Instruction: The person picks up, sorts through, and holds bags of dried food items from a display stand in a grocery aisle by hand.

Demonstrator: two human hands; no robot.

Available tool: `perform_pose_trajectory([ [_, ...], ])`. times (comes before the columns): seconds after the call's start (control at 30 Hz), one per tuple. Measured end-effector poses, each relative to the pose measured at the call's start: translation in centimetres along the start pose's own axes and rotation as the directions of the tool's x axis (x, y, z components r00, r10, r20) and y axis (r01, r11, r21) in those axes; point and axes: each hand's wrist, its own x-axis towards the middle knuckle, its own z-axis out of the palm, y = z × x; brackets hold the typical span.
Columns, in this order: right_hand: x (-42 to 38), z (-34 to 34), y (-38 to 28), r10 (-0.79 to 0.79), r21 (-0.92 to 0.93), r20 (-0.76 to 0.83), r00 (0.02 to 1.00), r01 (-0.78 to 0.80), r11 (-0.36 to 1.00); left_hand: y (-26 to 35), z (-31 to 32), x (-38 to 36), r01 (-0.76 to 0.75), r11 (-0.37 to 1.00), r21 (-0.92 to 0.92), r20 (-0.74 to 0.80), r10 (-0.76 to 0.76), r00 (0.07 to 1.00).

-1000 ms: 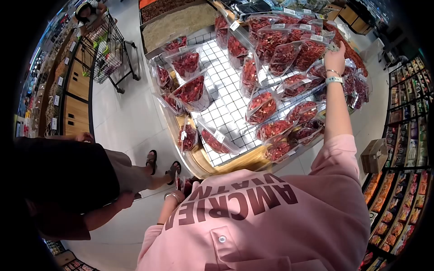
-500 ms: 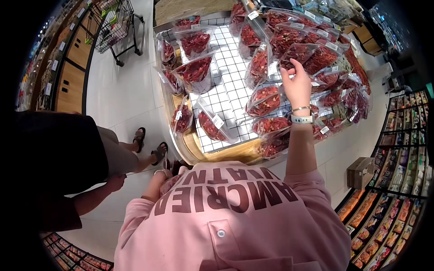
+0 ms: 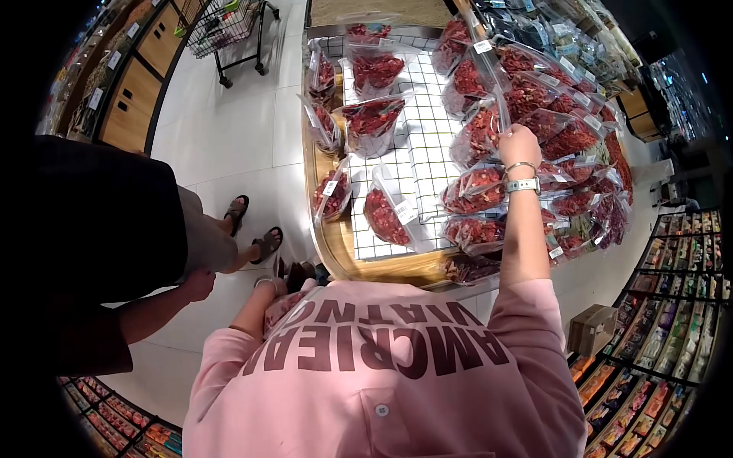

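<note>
My right hand (image 3: 520,145), with a bracelet and a pale watch at the wrist, reaches over the display. Its fingers are closed at the top edge of a clear bag of dried red chillies (image 3: 479,136), which stands among similar bags. Just below it lies another chilli bag (image 3: 473,191), and more packed bags (image 3: 569,133) crowd in to the right. My left hand (image 3: 276,287) hangs low by my side, close to the counter's near left corner. Its fingers are mostly hidden beside my pink shirt.
A white grid-patterned surface (image 3: 424,137) inside a wooden rim (image 3: 397,269) carries the bags. On the left stands another person in dark clothing (image 3: 114,229). Beyond are a shopping cart (image 3: 221,34) and stocked shelves (image 3: 664,328). A cardboard box (image 3: 592,330) sits at right.
My right hand has come down from its loose, raised pose and closed on the top of a chilli bag. The view has shifted, so the display appears farther right.
</note>
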Motion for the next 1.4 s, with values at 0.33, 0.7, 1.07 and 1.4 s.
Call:
perform_pose_trajectory([
  [0.33, 1.0, -0.3, 2.2, -0.032, -0.025, 0.015, 0.999, 0.033, 0.999, -1.0, 0.3, 2.4, -0.057, 0.997, 0.06, 0.019, 0.056, 0.998],
  [0.7, -5.4, -4.7, 5.3, -0.436, 0.341, -0.091, 0.896, 0.439, 0.831, 0.5, -2.3, -0.2, -0.066, 0.997, 0.04, 0.05, 0.064, 0.997],
  [1.07, -5.7, -0.7, 7.4, -0.508, 0.399, -0.006, 0.861, 0.468, 0.789, -0.6, -1.8, 1.9, 0.013, 0.999, -0.032, 0.109, -0.01, 0.994],
  [1.4, -6.2, -0.7, 6.3, -0.45, 0.293, -0.077, 0.889, 0.452, 0.843, 0.0, -2.2, 0.5, 0.016, 1.0, -0.006, 0.107, -0.015, 0.994],
])
